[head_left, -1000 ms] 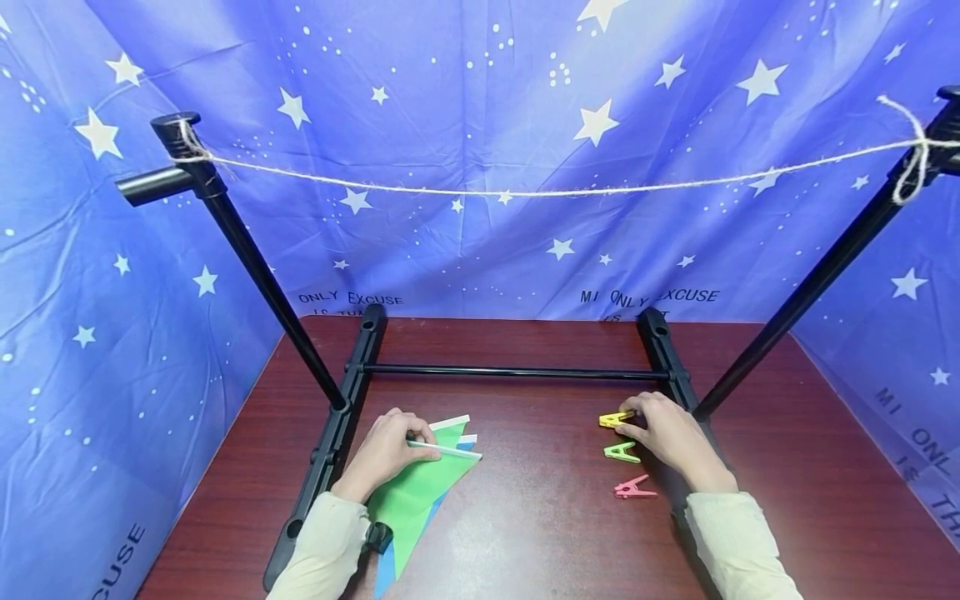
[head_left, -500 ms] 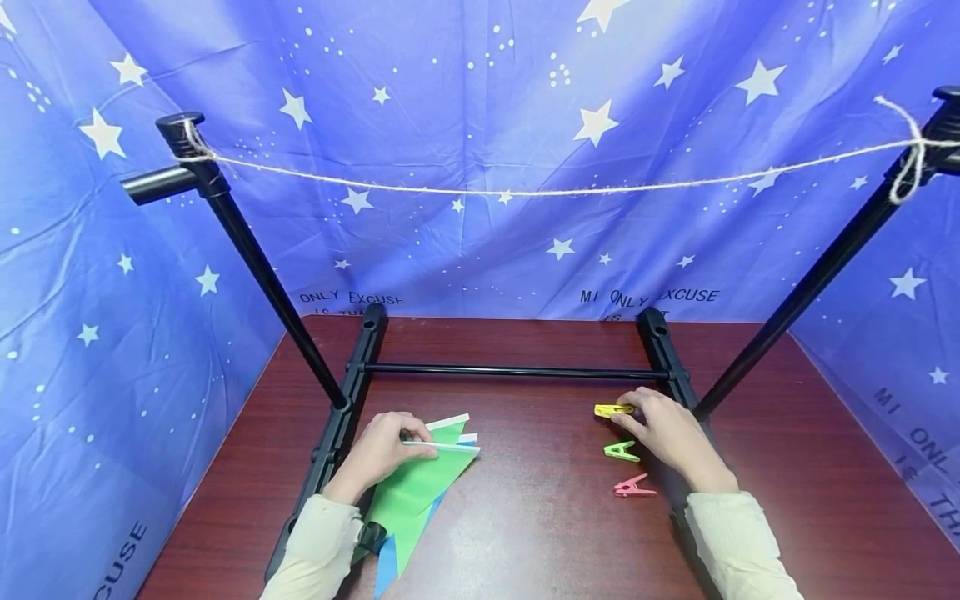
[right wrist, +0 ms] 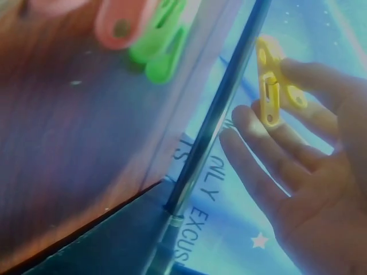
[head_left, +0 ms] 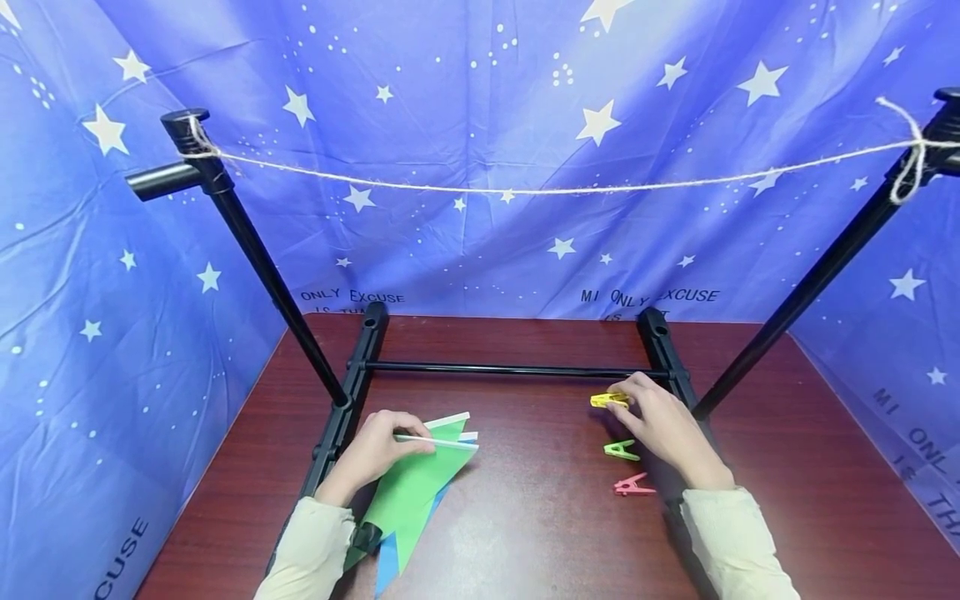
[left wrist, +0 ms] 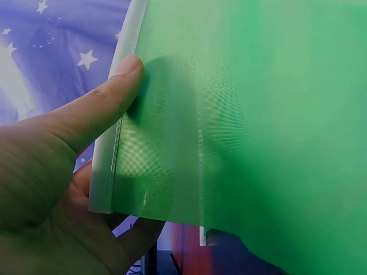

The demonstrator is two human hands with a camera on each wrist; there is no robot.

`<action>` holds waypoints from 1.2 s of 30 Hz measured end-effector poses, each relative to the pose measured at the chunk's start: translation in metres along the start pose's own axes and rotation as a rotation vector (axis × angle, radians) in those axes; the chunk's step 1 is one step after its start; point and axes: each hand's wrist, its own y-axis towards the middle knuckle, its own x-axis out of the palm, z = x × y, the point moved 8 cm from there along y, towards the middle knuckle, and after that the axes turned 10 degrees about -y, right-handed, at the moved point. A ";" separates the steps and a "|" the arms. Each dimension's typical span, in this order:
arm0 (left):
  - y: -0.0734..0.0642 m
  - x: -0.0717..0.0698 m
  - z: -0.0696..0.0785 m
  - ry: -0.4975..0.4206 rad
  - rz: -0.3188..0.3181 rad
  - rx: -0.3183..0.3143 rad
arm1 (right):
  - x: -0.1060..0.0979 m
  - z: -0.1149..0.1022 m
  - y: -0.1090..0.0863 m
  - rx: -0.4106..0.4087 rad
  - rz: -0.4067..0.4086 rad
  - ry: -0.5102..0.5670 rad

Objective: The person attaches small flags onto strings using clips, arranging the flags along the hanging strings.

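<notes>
In the head view my left hand (head_left: 378, 450) pinches the white top edge of a green pennant (head_left: 420, 483) between thumb and fingers. The left wrist view shows the thumb (left wrist: 123, 74) pressed on that white band. Beneath it lie another green flag's white edge and a blue pennant (head_left: 387, 562), mostly covered. My right hand (head_left: 663, 425) holds a yellow clothespin (head_left: 606, 401) off the table; the right wrist view shows the yellow clothespin (right wrist: 269, 86) at the thumb and fingertips. A light green clothespin (head_left: 621, 451) and a pink clothespin (head_left: 633, 485) lie on the table below it.
A white string (head_left: 525, 191) is tied between two black posts (head_left: 277, 283) and sags slightly in the middle. A black crossbar (head_left: 510, 369) joins the stand's feet on the dark red table (head_left: 540, 500). Behind hangs a blue star-patterned cloth (head_left: 480, 100).
The right hand has lifted the yellow clothespin and moved it slightly away from me and to the left. The left hand has raised the green pennant's edge a little.
</notes>
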 end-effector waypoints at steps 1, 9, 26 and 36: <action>0.000 -0.001 0.001 -0.002 0.001 0.000 | -0.001 -0.001 0.001 -0.001 0.003 0.005; -0.002 -0.006 0.005 0.000 0.012 -0.010 | -0.009 -0.011 0.006 0.002 0.040 0.078; -0.002 -0.022 0.023 0.029 0.062 -0.030 | -0.030 -0.030 0.016 -0.064 0.152 0.229; -0.002 -0.028 0.036 0.023 0.037 -0.016 | -0.042 -0.040 0.024 -0.046 0.160 0.340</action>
